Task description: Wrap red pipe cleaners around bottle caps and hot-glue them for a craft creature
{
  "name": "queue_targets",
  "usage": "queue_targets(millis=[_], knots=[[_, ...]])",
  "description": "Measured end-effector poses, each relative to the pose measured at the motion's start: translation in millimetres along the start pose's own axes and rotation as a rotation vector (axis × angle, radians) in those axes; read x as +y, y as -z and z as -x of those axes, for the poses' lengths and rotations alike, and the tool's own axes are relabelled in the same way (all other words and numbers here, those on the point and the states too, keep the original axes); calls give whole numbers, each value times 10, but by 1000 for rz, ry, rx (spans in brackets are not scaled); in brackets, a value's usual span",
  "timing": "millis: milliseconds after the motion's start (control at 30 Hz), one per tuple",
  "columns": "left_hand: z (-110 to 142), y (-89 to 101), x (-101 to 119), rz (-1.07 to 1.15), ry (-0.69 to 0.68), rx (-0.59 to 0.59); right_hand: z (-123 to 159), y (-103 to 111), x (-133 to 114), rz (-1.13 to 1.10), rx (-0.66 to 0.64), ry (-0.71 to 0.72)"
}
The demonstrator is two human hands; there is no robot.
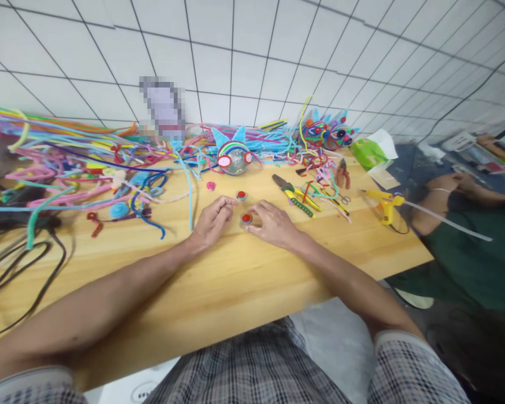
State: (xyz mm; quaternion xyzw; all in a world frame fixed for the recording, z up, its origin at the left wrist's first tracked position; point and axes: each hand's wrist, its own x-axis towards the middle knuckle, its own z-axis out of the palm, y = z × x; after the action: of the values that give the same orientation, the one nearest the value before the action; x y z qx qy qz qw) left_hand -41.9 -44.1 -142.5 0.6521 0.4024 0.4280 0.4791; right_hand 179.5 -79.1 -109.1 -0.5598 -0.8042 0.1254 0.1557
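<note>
Two small round pieces with red centres and pale blue rims lie between my hands on the wooden table. My left hand (214, 220) is closed, its fingers curled, with the index fingertip near the farther red-centred disc (241, 196). My right hand (273, 224) has its thumb and bent fingers at the nearer red-centred disc (246, 218), thumb against its rim. Behind them stands a clear ball (234, 161) with blue pipe-cleaner ears, a rainbow-striped arch and red-and-white round pieces at its sides. A small pink curl (211, 186) lies beyond my left hand.
Pipe cleaners (67, 163) heap along the left and back. To the right lie green-and-yellow pliers (294, 196), red-handled pliers (343, 174) and a yellow glue gun (385, 205). Decorated heads (328, 132) stand behind. Black cables (46, 275) loop at left. Another person's arm (441, 196) is at right.
</note>
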Motion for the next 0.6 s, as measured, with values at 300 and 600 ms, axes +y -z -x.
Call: queue_targets(millis=[300, 600], knots=[[-17, 22, 108, -56, 17, -22, 25, -152, 48, 44, 152, 115], [23, -40, 178, 169, 137, -286, 81, -131, 103, 63, 553, 386]])
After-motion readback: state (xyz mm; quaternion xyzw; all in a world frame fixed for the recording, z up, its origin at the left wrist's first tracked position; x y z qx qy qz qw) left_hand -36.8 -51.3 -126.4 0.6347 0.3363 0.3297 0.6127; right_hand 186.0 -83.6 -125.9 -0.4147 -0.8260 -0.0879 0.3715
